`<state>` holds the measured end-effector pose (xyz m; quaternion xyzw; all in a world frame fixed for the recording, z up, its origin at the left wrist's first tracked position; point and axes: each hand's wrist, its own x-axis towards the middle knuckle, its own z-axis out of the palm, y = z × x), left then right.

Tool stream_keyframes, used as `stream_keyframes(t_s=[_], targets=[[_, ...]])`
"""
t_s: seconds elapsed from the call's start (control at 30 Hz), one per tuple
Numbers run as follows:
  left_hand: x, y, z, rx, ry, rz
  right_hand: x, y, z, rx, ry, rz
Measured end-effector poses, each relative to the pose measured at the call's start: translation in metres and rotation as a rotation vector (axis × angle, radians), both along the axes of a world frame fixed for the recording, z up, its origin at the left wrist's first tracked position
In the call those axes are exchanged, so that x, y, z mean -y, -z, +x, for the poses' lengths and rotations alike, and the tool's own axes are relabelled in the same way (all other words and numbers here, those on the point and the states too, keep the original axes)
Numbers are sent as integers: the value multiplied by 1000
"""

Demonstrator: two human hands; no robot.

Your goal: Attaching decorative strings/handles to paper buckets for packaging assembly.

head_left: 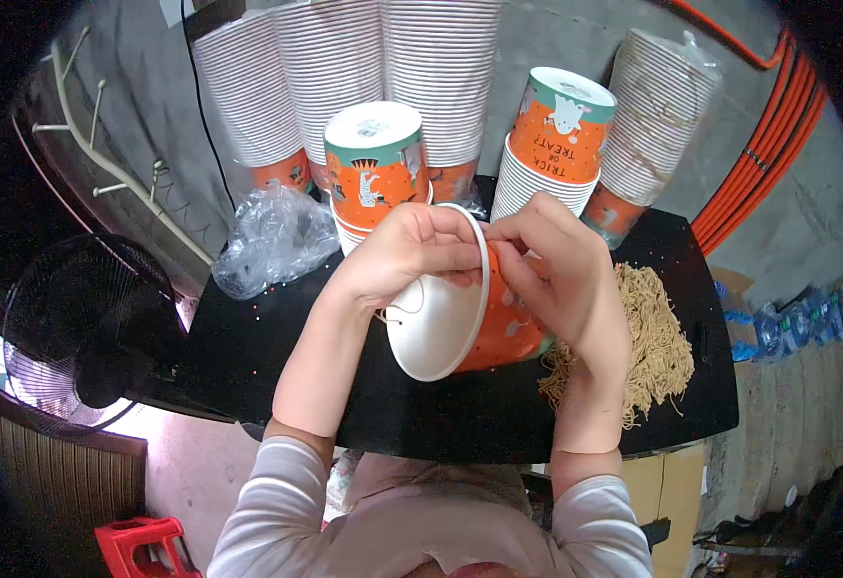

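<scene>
Head view: both hands meet over the middle of the black table (277, 337), holding one orange paper cup (499, 332) tipped on its side so its white inside faces the person. Left hand (397, 252) curls over the upper rim, its grip pinching the rim edge between thumb and fingers. Right hand (561, 275) wraps the cup's outer wall from the right, its grip pressed against the orange side, fingertips close to those of the left hand at the rim's top. The cup is held clear of the table, tilted, mouth down-left. A short thin strand shows inside it near the left wrist; what it is I cannot tell. Just right of the cup, touching or nearly under it, lies a heap of dry noodles (648, 342) on the table. Behind the hands stand stacks of the same cups (375, 159), some upside down, and taller white stacks (441, 67) against the wall; one stack at the right is in a clear bag (658, 106). A crumpled plastic bag (272, 239) lies at the table's left rear. A black fan (79, 328) stands left of the table. Judgement: handling goes best if the rim is gripped lightly so the paper does not crease, and the cup is kept near the noodles.
</scene>
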<state>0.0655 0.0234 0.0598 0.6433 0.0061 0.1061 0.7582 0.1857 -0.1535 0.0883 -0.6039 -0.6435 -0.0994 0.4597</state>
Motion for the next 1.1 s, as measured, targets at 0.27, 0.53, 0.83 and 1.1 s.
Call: stream_keyframes(t_s=[0.27,0.53,0.83,1.1], targets=[[0,-2,-3,11,-5,-51,3,-2,3,-22,-57,-9],[-5,0,-4,98,-103,145,3,4,13,-214,-137,-148],[-7,-3,-9,93,-115,39,-14,8,20,-326,-209,-208],[10,-11,-21,57,-288,173,-23,15,10,-321,-178,-131]])
